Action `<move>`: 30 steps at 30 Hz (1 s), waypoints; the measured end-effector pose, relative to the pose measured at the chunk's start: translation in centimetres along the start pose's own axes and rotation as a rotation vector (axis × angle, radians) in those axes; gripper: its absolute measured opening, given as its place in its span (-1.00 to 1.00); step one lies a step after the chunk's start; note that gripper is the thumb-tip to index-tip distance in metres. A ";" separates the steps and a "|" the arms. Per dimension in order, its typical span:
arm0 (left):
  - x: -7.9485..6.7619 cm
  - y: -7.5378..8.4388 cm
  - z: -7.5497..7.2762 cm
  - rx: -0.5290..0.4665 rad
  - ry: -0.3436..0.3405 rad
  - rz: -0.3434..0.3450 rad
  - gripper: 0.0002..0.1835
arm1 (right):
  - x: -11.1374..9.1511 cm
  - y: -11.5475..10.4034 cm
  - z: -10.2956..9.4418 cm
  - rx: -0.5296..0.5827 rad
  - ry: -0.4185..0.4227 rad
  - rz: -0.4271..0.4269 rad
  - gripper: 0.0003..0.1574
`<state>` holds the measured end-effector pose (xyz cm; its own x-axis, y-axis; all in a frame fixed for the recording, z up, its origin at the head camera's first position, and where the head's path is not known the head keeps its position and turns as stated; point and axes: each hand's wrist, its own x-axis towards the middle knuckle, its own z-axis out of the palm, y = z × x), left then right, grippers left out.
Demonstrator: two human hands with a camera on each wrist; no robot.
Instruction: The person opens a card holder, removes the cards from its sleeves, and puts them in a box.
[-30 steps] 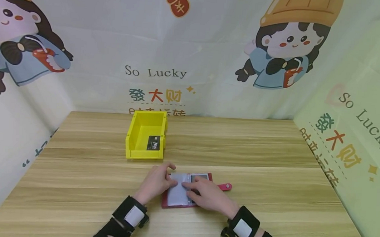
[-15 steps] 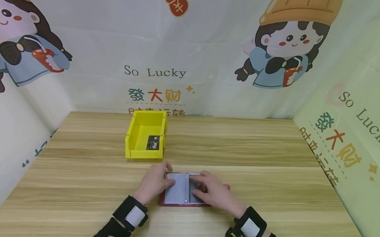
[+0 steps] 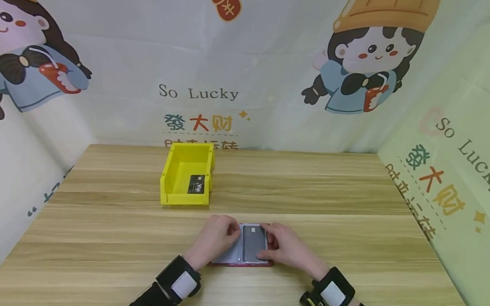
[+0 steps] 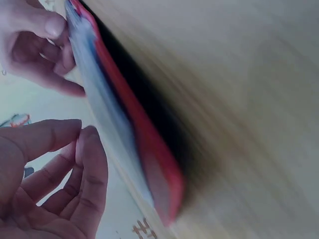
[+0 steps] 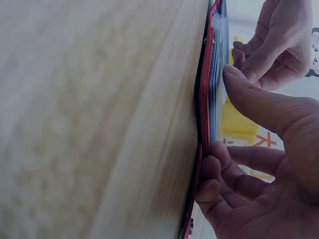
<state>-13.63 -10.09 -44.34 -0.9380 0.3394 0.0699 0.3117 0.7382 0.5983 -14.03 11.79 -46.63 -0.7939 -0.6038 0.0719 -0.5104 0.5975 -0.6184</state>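
Note:
An open card holder (image 3: 228, 257) with a red cover and clear plastic pages lies on the table in front of both hands. A dark grey card (image 3: 253, 246) shows in its right-hand page. My left hand (image 3: 212, 237) is over the left page near the fold; the left wrist view shows thumb and forefinger tips meeting, nothing visible between them. My right hand (image 3: 287, 248) grips the right edge of the holder. In the right wrist view its thumb lies on the stacked pages (image 5: 215, 99), with the other fingers at the red cover's edge.
Behind the holder, to the left, stands a yellow bin (image 3: 165, 186) with a black VIP card (image 3: 196, 184) in it. The wooden table (image 3: 330, 190) meets printed cloth walls (image 3: 273, 80) at the back and sides.
My right hand has moved right from the fold to the holder's right edge, uncovering the dark card. My left hand has left the holder's left edge and shifted right over the page.

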 end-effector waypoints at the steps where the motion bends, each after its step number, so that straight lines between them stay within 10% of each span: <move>1: 0.1 0.2 0.1 -0.003 -0.006 0.007 -0.96 | 0.0 0.0 0.0 -0.003 -0.006 -0.001 -0.16; 30: 0.6 -0.3 1.3 -0.153 -0.045 -0.131 -0.93 | 0.3 0.2 0.1 0.045 -0.049 0.072 -0.06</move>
<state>-14.11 -9.29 -45.50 -0.9602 0.2747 -0.0501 0.1577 0.6816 0.7145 -14.34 11.73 -46.79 -0.8103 -0.5859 -0.0113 -0.4365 0.6163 -0.6554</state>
